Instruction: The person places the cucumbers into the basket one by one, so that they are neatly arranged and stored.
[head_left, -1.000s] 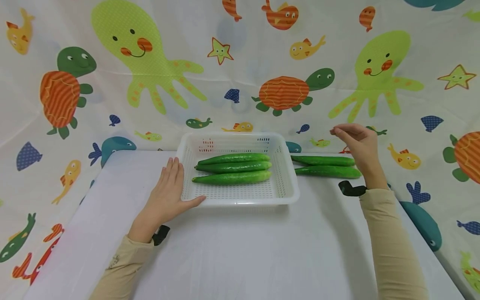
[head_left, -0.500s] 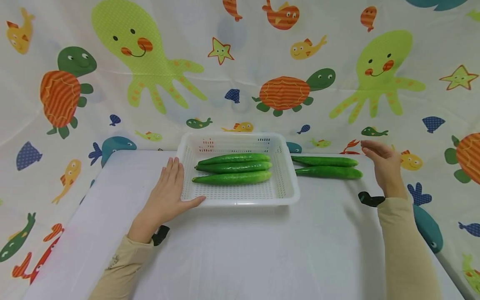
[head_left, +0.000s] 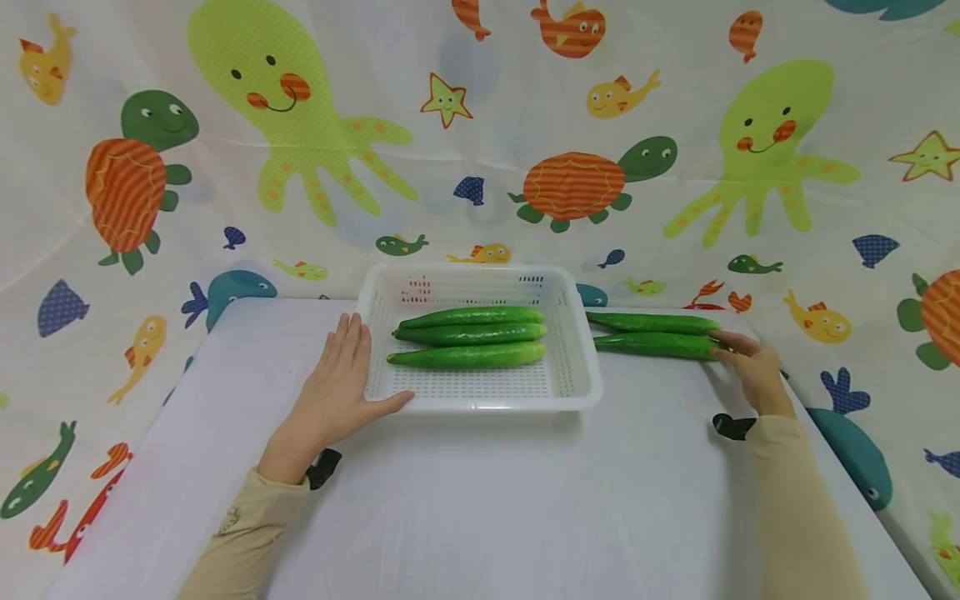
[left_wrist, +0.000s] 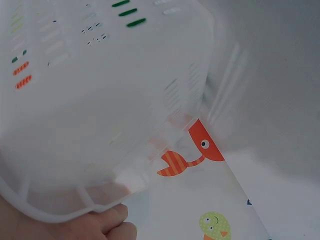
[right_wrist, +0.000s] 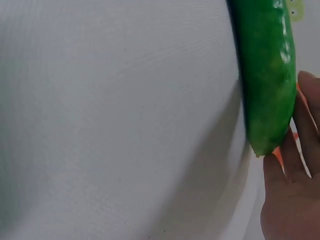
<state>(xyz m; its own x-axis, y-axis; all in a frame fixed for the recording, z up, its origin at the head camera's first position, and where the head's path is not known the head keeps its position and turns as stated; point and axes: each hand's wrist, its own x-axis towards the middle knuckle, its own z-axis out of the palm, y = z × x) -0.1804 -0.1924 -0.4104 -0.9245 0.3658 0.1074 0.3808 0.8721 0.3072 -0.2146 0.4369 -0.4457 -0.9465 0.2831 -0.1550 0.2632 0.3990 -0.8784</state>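
A white perforated plastic basket holds three green cucumbers lying side by side. My left hand rests against its left side, fingers straight along the rim and thumb on the front edge; the left wrist view shows the basket wall close up with fingertips below the rim. To the right of the basket lie two more cucumbers, a far one and a near one. My right hand is at the near one's right end, thumb and fingers loosely about its tip, without a visible squeeze.
A white cloth covers the table. Behind it hangs a curtain printed with sea animals, coming down to the table's back edge. Black wrist cameras sit at both cuffs.
My right hand has moved right, then come down to the right end of the near cucumber. My left hand, the basket and the cucumbers have stayed in place.
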